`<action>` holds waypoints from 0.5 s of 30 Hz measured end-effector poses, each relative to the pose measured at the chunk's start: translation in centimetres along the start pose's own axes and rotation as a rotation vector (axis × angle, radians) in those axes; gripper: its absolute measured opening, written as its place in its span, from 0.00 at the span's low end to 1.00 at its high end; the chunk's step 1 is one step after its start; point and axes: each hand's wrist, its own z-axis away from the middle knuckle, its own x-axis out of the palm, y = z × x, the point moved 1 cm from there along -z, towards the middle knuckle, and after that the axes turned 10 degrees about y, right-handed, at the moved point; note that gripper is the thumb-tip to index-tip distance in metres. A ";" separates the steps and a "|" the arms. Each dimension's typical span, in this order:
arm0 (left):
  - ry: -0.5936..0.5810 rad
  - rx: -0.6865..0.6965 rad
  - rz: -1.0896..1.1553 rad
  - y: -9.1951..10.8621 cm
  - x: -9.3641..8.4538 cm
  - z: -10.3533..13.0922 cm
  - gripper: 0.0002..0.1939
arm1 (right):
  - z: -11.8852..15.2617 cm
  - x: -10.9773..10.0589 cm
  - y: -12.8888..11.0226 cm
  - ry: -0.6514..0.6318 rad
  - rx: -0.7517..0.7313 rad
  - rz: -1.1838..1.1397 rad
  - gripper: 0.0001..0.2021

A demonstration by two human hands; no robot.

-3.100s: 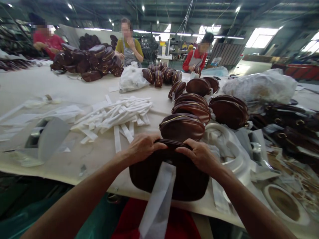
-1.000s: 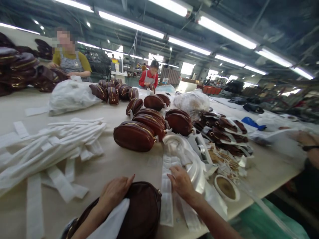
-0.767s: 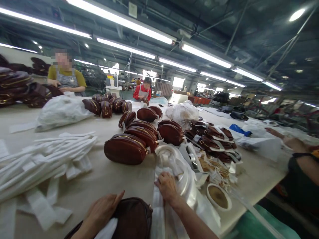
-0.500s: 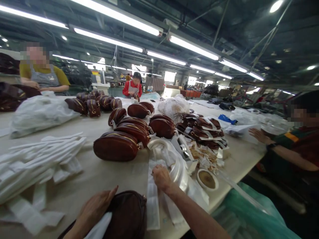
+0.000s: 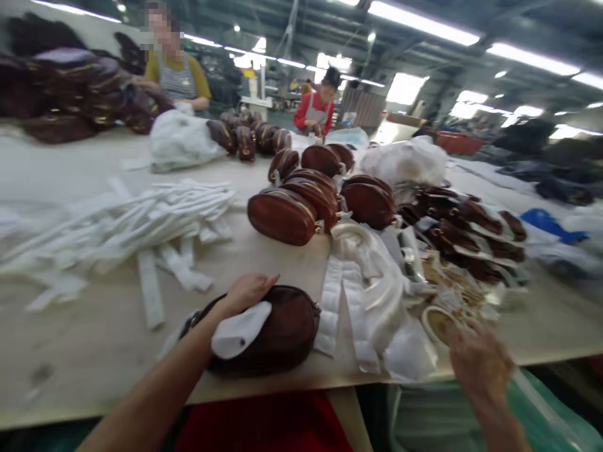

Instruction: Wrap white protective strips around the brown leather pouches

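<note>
A dark brown oval leather bag (image 5: 282, 333) lies at the table's front edge. My left hand (image 5: 249, 292) grips its upper edge, fingers together, with the far fingers hidden. A white tag-like piece (image 5: 242, 329) with a small dark dot rests over the bag beneath my left wrist. My right hand (image 5: 480, 361), smeared by motion, is at the right by a round white-rimmed thing with a brown middle (image 5: 438, 325); whether it holds anything is unclear. Between the hands lie white padded strips (image 5: 332, 301) and a bundle of shiny white wrapping (image 5: 377, 276).
Finished-looking brown bags (image 5: 282, 216) stand mid-table. White strips (image 5: 155, 220) are heaped at left. More brown bags with white wraps (image 5: 466, 229) pile at right, near small loose parts (image 5: 452, 282). Two people work across the table. Green plastic (image 5: 541, 408) hangs below the front edge.
My view has turned right to left and tipped down. My right hand has left the white padded strip and moved right to the round thing. My left hand stays at the bag, now on its upper edge.
</note>
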 end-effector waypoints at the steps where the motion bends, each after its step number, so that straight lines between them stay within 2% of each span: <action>1: -0.013 -0.017 0.015 0.0 0.0 0.0 0.19 | -0.6 0.0 -0.6 0.076 -0.023 -0.043 0.22; 3: -0.024 -0.059 0.035 -0.1 -0.1 -0.1 0.18 | -2.0 0.0 -3.3 0.195 -0.056 -0.192 0.26; 5: -0.024 -0.084 0.044 0.1 -0.2 0.0 0.20 | -3.4 0.1 -7.7 0.186 -0.079 -0.374 0.28; 7: -0.015 -0.094 0.046 0.4 -0.4 0.2 0.22 | -4.9 0.7 -12.7 0.049 -0.062 -0.488 0.28; 10: 0.008 -0.107 0.039 0.6 -0.5 0.4 0.26 | -6.8 3.2 -19.1 -0.227 -0.031 -0.469 0.19; 12: 0.023 -0.109 0.033 0.6 -0.4 0.4 0.28 | -7.7 5.2 -21.8 -0.277 -0.042 -0.460 0.11; 15: 0.048 -0.075 0.028 0.5 -0.3 0.5 0.22 | -8.0 7.7 -23.5 -0.284 -0.018 -0.470 0.07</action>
